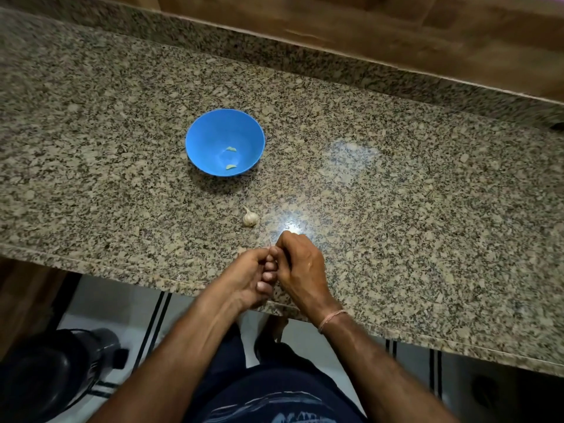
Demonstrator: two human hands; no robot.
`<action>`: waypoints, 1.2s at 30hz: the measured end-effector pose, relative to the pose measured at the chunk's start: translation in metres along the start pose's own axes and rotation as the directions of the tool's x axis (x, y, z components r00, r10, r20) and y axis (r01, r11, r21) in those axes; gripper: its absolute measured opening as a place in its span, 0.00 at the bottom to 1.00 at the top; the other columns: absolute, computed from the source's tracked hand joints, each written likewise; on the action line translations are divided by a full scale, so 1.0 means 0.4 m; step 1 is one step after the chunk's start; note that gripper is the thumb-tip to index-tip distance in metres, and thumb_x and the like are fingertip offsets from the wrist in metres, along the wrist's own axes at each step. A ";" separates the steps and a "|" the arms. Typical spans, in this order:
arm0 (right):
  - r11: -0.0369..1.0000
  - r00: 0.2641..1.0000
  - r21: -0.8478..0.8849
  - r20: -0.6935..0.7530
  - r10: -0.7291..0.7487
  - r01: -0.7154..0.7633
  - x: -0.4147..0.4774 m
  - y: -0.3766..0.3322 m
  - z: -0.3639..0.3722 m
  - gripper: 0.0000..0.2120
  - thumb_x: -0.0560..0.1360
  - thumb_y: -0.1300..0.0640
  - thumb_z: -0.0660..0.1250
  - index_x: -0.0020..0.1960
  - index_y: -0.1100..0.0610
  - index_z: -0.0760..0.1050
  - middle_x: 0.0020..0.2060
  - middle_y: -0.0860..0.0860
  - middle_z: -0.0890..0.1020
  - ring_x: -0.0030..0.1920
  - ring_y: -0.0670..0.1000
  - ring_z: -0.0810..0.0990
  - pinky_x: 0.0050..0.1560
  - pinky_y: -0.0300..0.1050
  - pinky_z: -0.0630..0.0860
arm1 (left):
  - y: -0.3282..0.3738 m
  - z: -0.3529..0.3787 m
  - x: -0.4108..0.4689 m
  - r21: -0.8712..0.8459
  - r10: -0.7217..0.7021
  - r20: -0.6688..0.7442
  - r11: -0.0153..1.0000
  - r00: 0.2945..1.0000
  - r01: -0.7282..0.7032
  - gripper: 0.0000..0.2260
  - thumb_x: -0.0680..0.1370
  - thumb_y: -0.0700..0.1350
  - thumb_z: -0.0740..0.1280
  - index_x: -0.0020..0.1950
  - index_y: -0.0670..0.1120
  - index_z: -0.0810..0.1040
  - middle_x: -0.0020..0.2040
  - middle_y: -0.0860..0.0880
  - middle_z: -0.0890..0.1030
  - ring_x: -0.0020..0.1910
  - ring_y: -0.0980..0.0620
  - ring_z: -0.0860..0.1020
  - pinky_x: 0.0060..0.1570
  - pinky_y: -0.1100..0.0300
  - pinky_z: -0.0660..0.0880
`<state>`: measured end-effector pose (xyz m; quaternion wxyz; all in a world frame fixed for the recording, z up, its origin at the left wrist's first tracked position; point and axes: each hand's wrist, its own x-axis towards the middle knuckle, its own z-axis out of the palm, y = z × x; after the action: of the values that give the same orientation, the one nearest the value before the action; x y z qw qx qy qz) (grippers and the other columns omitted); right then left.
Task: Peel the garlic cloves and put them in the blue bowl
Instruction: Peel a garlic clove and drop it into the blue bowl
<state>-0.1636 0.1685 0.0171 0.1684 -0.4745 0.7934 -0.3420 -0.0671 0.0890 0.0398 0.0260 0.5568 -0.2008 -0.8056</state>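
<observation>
1. I am watching both hands working together at the near edge of the granite counter [396,193], knuckle to knuckle.
2. The left hand [248,276] is curling its fingers inward, its fingertips [265,286] bunching against the right hand [297,264].
3. The right hand is also curling tight, with its thumb and forefinger meeting the left's at the top.
4. Whatever is sitting between those fingertips is hidden, so I cannot tell whether either hand is clamping on a clove.
5. A garlic bulb [250,217] is lying on the counter just beyond the hands, apart from them.
6. The blue bowl [207,138] is standing upright farther back, well apart from the bulb.
7. Two peeled cloves [231,149] are resting inside the bowl, apart from each other.
8. A thread band [332,319] is circling the right wrist.
</observation>
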 end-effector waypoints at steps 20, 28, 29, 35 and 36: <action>0.712 0.817 0.429 0.440 0.373 -0.556 0.003 0.009 -0.022 0.14 0.83 0.50 0.68 0.47 0.60 0.81 0.39 0.51 0.85 0.38 0.49 0.82 0.41 0.44 0.80 | -0.024 -0.036 -0.002 0.783 0.676 -0.044 0.481 0.736 -0.395 0.09 0.84 0.52 0.65 0.50 0.50 0.80 0.41 0.53 0.84 0.40 0.59 0.82 0.36 0.67 0.71; 0.862 0.904 0.328 0.317 0.285 -0.387 0.015 0.005 -0.033 0.08 0.78 0.56 0.71 0.41 0.53 0.83 0.34 0.50 0.85 0.36 0.49 0.83 0.40 0.46 0.83 | -0.026 -0.050 0.000 0.743 0.700 -0.086 0.519 0.709 -0.423 0.09 0.82 0.51 0.70 0.47 0.47 0.82 0.42 0.51 0.84 0.42 0.54 0.82 0.41 0.61 0.76; 0.891 0.919 0.291 0.293 0.262 -0.347 0.013 0.002 -0.034 0.08 0.78 0.57 0.71 0.40 0.53 0.82 0.32 0.48 0.83 0.32 0.45 0.80 0.36 0.41 0.79 | -0.027 -0.050 0.002 0.746 0.696 -0.089 0.521 0.713 -0.415 0.10 0.82 0.52 0.70 0.46 0.47 0.82 0.42 0.50 0.84 0.42 0.54 0.82 0.42 0.60 0.78; 0.972 0.977 0.180 0.178 0.115 -0.148 -0.001 0.001 -0.028 0.09 0.77 0.56 0.70 0.39 0.56 0.77 0.30 0.49 0.79 0.29 0.42 0.72 0.30 0.34 0.69 | -0.033 -0.051 0.008 0.452 0.517 -0.139 0.792 0.845 -0.410 0.09 0.82 0.46 0.70 0.50 0.41 0.83 0.40 0.45 0.85 0.37 0.53 0.83 0.36 0.63 0.77; 0.962 0.975 0.209 0.167 0.144 -0.178 0.001 0.002 -0.030 0.09 0.77 0.56 0.70 0.39 0.56 0.77 0.30 0.49 0.79 0.29 0.42 0.71 0.30 0.34 0.69 | -0.034 -0.051 0.009 0.385 0.494 -0.127 0.824 0.860 -0.416 0.08 0.82 0.44 0.70 0.51 0.40 0.83 0.41 0.44 0.85 0.36 0.54 0.82 0.37 0.64 0.78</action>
<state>-0.1713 0.1730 0.0251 0.3071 -0.4108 0.7712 -0.3770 -0.0474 0.0946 0.0257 0.1428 0.5742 -0.4619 -0.6607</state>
